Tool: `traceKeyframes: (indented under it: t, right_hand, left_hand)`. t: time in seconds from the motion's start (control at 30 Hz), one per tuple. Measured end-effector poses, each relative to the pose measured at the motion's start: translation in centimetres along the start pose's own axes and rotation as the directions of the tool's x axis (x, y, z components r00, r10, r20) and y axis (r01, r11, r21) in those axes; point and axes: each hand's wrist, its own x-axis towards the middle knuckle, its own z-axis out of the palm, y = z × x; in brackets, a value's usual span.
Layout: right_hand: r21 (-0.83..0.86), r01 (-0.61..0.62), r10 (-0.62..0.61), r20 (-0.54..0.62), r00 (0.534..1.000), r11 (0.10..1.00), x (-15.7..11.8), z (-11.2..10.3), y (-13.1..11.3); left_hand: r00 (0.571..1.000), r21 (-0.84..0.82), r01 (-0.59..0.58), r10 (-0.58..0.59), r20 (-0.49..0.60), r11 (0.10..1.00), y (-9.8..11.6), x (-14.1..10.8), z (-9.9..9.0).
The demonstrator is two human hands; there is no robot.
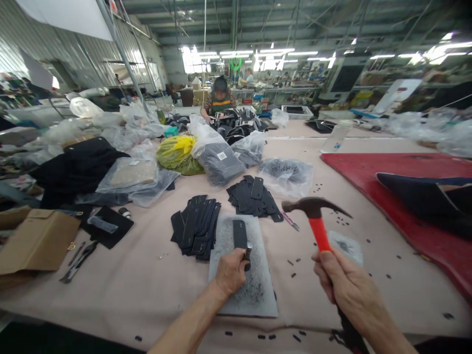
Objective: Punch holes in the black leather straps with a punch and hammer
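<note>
My right hand (344, 280) is wrapped round the handle of a claw hammer (317, 223), whose dark head is raised above the table right of the board. In my left hand (231, 272) is a short metal punch (249, 248), its lower end hidden by the fingers. The punch stands at the near end of a dark rounded piece (239, 233) lying on a grey, scuffed board (263, 275). Left of the board is a fanned pile of similar dark pieces (197, 226). Another pile (254, 196) lies beyond it.
Bagged goods (217, 160) and a yellow bag (179, 155) stand behind the piles. A cardboard box (37, 241) and a cutter (79, 263) lie left. Tweezers (291, 221), small dark scraps and a red sheet (368, 182) are right. Across the table sits another person (220, 101).
</note>
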Motion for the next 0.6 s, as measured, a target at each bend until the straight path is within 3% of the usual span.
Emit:
traceKeyframes:
  t: [0.07, 0.13, 0.2, 0.27, 0.33, 0.43, 0.5, 0.6]
  right_hand:
    - [-0.245, 0.285, -0.302, -0.033, 0.953, 0.927, -0.8, -0.8, -2.0]
    - [-0.44, 0.467, -0.482, 0.086, 0.872, 0.767, -1.2, -0.9, -2.9]
    - [-0.548, 0.559, -0.515, 0.251, 0.82, 0.623, -1.3, -0.9, -3.3]
    - [-0.597, 0.593, -0.515, 0.323, 0.794, 0.54, -1.2, -1.0, -3.8]
    - [-0.605, 0.585, -0.566, 0.253, 0.785, 0.54, -1.4, -1.3, -4.7]
    - [-0.559, 0.535, -0.631, 0.027, 0.776, 0.634, -1.9, -1.1, -5.2]
    - [-0.538, 0.556, -0.628, 0.062, 0.776, 0.634, -2.0, -0.5, -4.7]
    - [-0.549, 0.609, -0.561, 0.281, 0.779, 0.572, -1.7, -0.4, -4.1]
  left_hand:
    - [1.0, -0.012, -0.007, 0.007, -0.005, 1.0, 0.0, 0.0, 0.0]
    - [1.0, -0.022, -0.015, 0.015, -0.012, 1.0, -0.1, 0.0, 0.0]
    - [1.0, -0.022, -0.02, 0.02, -0.012, 1.0, -0.1, 0.0, 0.1]
    - [1.0, -0.016, -0.021, 0.021, -0.005, 1.0, -0.1, 0.0, 0.1]
    - [1.0, -0.016, -0.019, 0.019, -0.008, 1.0, -0.1, 0.0, 0.1]
    - [1.0, -0.022, -0.016, 0.015, -0.019, 1.0, -0.1, 0.0, 0.0]
    - [1.0, -0.02, -0.017, 0.016, -0.012, 1.0, -0.1, 0.0, 0.0]
    - [1.0, -0.021, -0.02, 0.02, -0.004, 1.0, -0.1, 0.1, 0.0]
